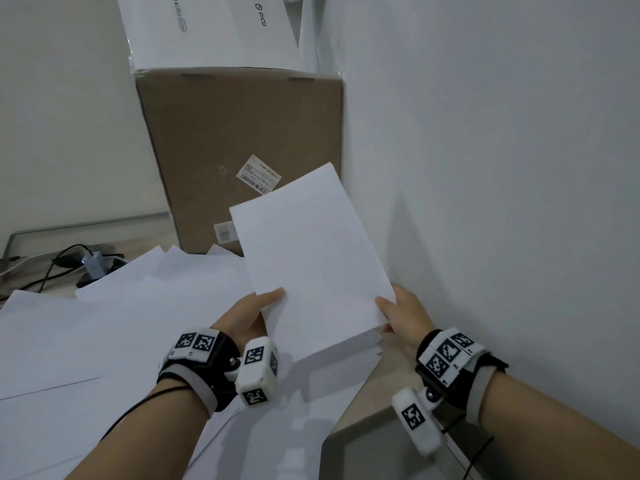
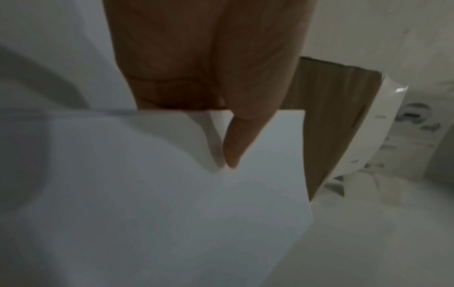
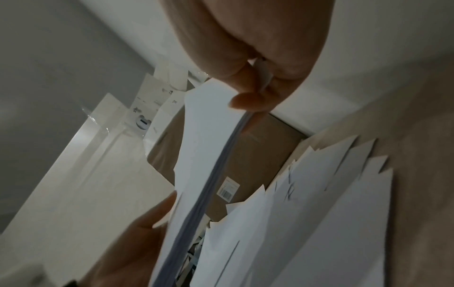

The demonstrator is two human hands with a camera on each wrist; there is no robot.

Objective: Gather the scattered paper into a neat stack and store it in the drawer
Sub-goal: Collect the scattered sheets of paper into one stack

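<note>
A thick stack of white paper (image 1: 315, 258) is held up off the desk, tilted, near the right wall. My left hand (image 1: 252, 315) grips its lower left edge, thumb on top. My right hand (image 1: 401, 313) pinches its lower right corner, thumb on the front face. In the right wrist view the stack's edge (image 3: 211, 174) runs down from my pinching fingers (image 3: 245, 101). The left wrist view has my thumb (image 2: 236, 139) lying on the paper (image 2: 172, 194). Many loose sheets (image 1: 104, 323) lie scattered over the desk to the left and below. No drawer is in view.
A tall brown cardboard box (image 1: 239, 150) stands against the wall behind the stack, with white PICO boxes (image 1: 207, 29) on top. Black cables and a small adapter (image 1: 93, 265) lie at the desk's far left. A white wall (image 1: 502, 168) closes the right side.
</note>
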